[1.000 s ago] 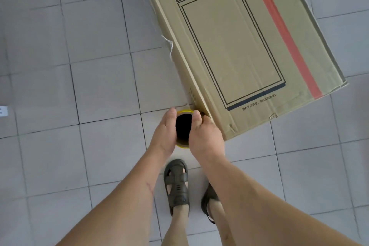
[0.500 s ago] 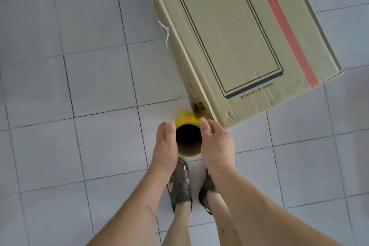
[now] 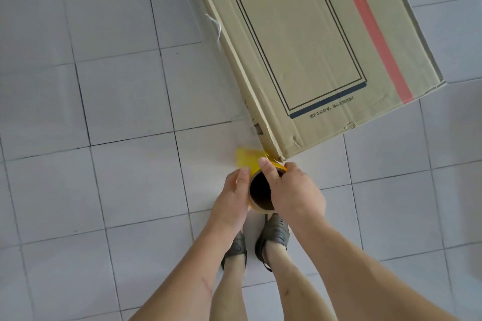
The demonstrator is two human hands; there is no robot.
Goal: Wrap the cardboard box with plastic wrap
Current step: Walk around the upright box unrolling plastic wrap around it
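A large flat cardboard box [image 3: 307, 41] with black printed frames and a red stripe stands on the tiled floor, tilted across the upper right. Clear plastic film [image 3: 208, 23] clings along its left side. I look down the hollow core of a plastic wrap roll [image 3: 260, 191] just below the box's near corner. My left hand [image 3: 230, 200] holds its left side and my right hand [image 3: 292, 194] grips its right side, fingers over the rim. A yellow label [image 3: 246, 157] shows at the roll's far end, by the box corner.
Pale grey floor tiles [image 3: 104, 112] spread all around. My two feet in dark sandals [image 3: 273, 234] stand directly under the roll.
The roll and both hands have drawn back from the box's near corner toward me, and more of the yellow label now shows. My right fingers now reach over the rim.
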